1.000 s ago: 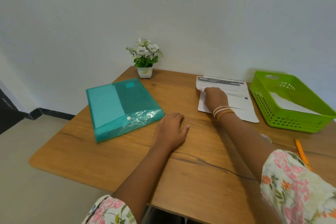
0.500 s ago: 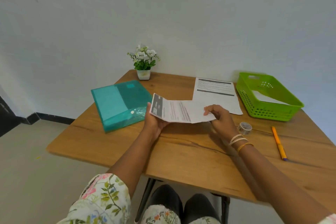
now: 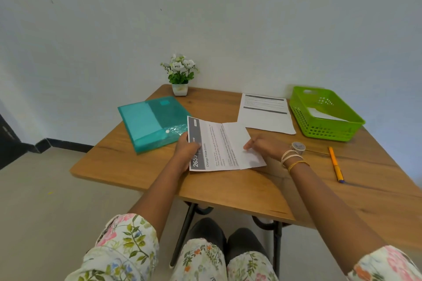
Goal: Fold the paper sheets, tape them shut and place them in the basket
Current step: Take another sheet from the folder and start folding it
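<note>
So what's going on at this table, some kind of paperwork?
A person is folding a printed sheet over a wooden table. The left hand grips its dark-banded end while the right hand pinches the other end, which is turned over. More paper lies flat near a green basket that already holds some paper. A tape roll sits by the right wrist.

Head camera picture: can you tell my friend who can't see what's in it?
A person holds a printed paper sheet over a wooden table, the left hand gripping one end and the right hand pinching the other. Behind lie a teal folder, a flower pot, another sheet, a green basket, tape and a pen.
</note>
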A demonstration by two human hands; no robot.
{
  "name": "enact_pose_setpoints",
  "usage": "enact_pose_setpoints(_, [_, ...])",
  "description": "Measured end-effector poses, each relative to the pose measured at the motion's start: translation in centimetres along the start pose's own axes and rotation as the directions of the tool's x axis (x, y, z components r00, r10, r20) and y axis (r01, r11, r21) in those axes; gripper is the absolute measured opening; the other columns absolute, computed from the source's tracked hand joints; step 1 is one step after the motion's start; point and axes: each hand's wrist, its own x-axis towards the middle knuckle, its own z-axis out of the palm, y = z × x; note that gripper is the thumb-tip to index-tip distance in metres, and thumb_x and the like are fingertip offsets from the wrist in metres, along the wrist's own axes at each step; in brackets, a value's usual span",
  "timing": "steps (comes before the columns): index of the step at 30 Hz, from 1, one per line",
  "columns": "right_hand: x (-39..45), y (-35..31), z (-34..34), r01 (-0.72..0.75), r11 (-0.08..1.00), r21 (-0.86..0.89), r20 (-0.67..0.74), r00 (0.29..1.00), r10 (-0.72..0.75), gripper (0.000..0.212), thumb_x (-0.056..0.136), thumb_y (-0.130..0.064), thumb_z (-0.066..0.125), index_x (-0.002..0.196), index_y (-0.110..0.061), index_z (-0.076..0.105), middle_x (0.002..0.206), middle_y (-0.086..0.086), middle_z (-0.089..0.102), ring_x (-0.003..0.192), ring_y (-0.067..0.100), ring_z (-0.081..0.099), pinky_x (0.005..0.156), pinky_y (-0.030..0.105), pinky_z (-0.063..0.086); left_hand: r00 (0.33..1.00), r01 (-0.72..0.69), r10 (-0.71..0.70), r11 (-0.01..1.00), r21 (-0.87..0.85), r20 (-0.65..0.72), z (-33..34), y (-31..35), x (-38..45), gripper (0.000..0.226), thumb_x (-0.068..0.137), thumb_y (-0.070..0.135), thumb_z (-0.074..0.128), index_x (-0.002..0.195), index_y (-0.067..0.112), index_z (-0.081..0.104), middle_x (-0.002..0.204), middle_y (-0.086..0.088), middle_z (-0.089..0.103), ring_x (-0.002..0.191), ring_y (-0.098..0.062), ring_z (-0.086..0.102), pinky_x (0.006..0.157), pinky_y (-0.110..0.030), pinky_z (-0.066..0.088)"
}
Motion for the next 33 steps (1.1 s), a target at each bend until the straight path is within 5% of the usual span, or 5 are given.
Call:
enact_pose_setpoints(8, [-0.1,-1.3,5.4,-0.013,0.926,-0.377,-0.180,0.982,-0.059,0.052,0.075,-0.057,0.064,0.101,-0.014,0.055,0.104,0.009,0.059,0.093,0.020,0.055,0.071,0.026,0.045,0.995,-0.091,0.093,0.994,0.066,-0.040,0.5,-0.7,0.2,0.046,0.090,-0.003,0.056,0.130,0.019,0.049,0.111,-0.005,0.063,0.086,-0.014,0.063,0.060,-0.027,0.052])
enact_pose_setpoints(15, [0.8,-1.6,5.8,-0.175,0.932,-0.318,-0.326,0.943,0.066,0.062,0.070,-0.032,0.073,0.123,-0.011,0.048,0.126,0.011,0.052,0.118,0.027,0.048,0.091,0.035,0.051,0.994,-0.089,0.095,0.992,0.094,-0.054,0.6,-1.1,0.7,0.053,0.089,-0.002,0.058,0.134,0.023,0.046,0.105,0.002,0.060,0.081,-0.008,0.060,0.055,-0.024,0.050])
enact_pose_setpoints(24, [0.2,0.5,3.3,-0.271,0.831,-0.486,-0.573,0.817,-0.070,0.093,0.074,-0.023,0.073,0.148,-0.018,0.017,0.120,0.016,0.048,0.101,0.031,0.057,0.078,0.036,0.050,0.993,-0.099,0.103,0.993,0.070,-0.061,0.4,-1.2,0.7,0.055,0.088,-0.004,0.057,0.135,0.023,0.046,0.107,0.000,0.061,0.082,-0.008,0.062,0.056,-0.024,0.051])
enact_pose_setpoints(29, [0.0,1.2,3.5,-0.342,0.644,-0.684,-0.493,0.868,-0.063,0.047,0.088,-0.024,0.058,0.134,-0.016,0.048,0.143,0.017,0.037,0.135,0.034,0.032,0.111,0.043,0.028,0.991,-0.109,0.113,0.993,0.054,-0.074,0.3,-1.0,0.2,0.057,0.088,-0.004,0.057,0.135,0.026,0.044,0.117,-0.006,0.062,0.086,-0.012,0.062,0.062,-0.028,0.054])
enact_pose_setpoints(33, [-0.3,0.1,5.4,-0.042,0.864,-0.501,-0.345,0.926,-0.156,0.043,0.094,-0.027,0.049,0.136,-0.016,0.048,0.145,0.010,0.041,0.134,0.027,0.038,0.110,0.041,0.037,0.966,-0.223,0.235,0.968,0.116,-0.107,0.5,-1.3,-0.8,0.076,0.088,-0.001,0.061,0.148,0.030,0.027,0.125,-0.004,0.056,0.100,-0.017,0.061,0.068,-0.025,0.053])
